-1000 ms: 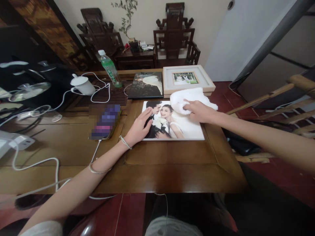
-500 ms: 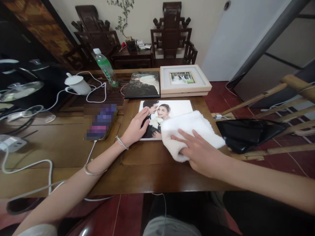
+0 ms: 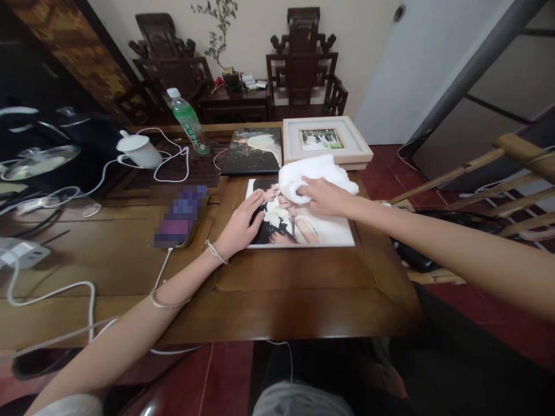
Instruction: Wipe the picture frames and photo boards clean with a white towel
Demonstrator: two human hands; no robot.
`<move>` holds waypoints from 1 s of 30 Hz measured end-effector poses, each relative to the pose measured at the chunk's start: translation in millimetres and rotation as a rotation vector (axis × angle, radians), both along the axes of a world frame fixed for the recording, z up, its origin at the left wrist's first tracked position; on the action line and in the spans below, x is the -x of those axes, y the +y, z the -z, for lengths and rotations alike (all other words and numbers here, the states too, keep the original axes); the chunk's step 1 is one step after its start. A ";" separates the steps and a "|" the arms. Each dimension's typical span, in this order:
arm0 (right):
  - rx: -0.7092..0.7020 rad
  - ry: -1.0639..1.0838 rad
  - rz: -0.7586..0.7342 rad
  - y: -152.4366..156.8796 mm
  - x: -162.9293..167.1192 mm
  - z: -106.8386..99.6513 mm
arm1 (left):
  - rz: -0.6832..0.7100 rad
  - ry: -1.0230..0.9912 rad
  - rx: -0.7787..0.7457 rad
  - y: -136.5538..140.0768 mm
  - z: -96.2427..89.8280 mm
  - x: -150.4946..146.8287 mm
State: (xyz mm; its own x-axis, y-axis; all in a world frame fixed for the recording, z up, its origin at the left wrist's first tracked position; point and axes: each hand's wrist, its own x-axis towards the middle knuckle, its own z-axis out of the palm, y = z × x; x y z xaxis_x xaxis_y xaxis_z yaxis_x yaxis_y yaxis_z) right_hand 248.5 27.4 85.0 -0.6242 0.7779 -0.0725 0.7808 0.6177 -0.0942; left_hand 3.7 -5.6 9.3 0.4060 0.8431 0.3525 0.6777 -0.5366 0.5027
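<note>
A flat photo panel [image 3: 323, 231] with a picture of a couple lies on the wooden table in front of me. My left hand [image 3: 243, 226] rests on the panel's left side, fingers stretched out and lying flat. At the panel's upper right, my right hand [image 3: 328, 198] is closed on a fluffy white cloth [image 3: 316, 172]. The cloth covers the top right part of the picture and reaches close to the light wooden picture frame [image 3: 364, 157] behind it. Beside that frame lies a dark photo panel [image 3: 249, 159].
To the left lie a pixelated phone [image 3: 180, 218] on a charging cable, a white lidded cup [image 3: 141, 151] and a green-labelled bottle [image 3: 191, 124]. White cables run over the table's left side. A bamboo chair [image 3: 477, 184] with a black bag stands right.
My right hand has moved the white cloth up and away from me, from the panel's lower right to its top. The panel's lower right now shows. My left hand stays in place.
</note>
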 end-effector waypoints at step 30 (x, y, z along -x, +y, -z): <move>-0.003 0.036 -0.100 -52.7 26.5 16.9 | 0.019 -0.015 -0.022 3.4 3.9 1.5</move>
State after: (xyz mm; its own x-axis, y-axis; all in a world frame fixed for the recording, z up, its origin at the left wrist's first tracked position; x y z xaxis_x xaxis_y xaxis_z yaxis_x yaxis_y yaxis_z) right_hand 222.0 -25.3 68.1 -0.7011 0.7116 -0.0463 0.7111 0.6928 -0.1194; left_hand 2.2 -2.2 5.4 0.4161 0.8274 0.3773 0.6598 -0.5602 0.5008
